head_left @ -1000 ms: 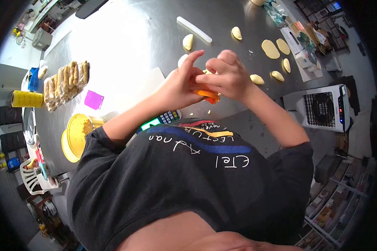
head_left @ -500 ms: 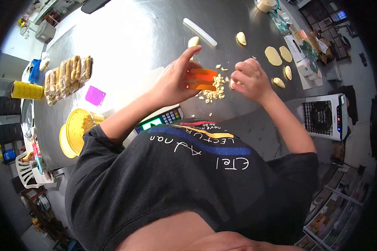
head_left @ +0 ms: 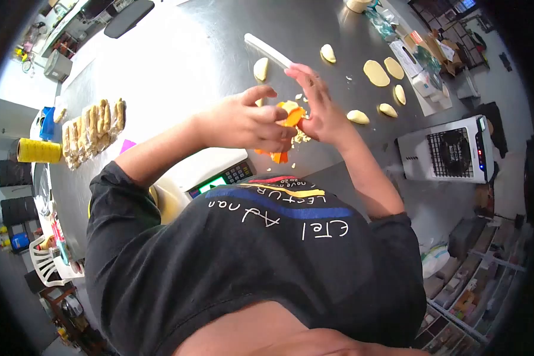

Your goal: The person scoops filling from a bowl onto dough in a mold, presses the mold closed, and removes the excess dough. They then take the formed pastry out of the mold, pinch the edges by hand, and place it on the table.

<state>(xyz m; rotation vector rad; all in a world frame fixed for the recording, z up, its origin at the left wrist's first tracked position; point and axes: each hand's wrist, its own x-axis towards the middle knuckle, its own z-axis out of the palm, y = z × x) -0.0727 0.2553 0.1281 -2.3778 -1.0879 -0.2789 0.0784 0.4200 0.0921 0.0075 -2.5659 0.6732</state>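
My left hand (head_left: 252,118) is wrapped round an orange plastic piece (head_left: 273,155), which looks like a hinged mould; pale dough shows on its upper part. Close on its right is my right hand (head_left: 321,113), fingers stretched upward and apart, the thumb at the orange edge. Pale crumbly bits (head_left: 301,136) lie on the metal table beneath, partly hidden by the hands. Folded dough pieces (head_left: 358,117) rest to the right, one more (head_left: 261,69) beyond my left hand. Two flat dough rounds (head_left: 376,73) lie farther right. A white rod (head_left: 268,50) lies beyond the hands.
A scale (head_left: 216,178) stands near my body, left of the hands. Farther left are bagged finger-shaped pieces (head_left: 95,130) and a yellow roll (head_left: 38,151). A fan-like appliance (head_left: 448,148) stands at the right; boxes and bags line the table's right edge.
The orange piece has tilted in my left hand, and dough now shows on it. My right hand has moved in beside it and its curled fingers have spread. The view has shifted slightly.
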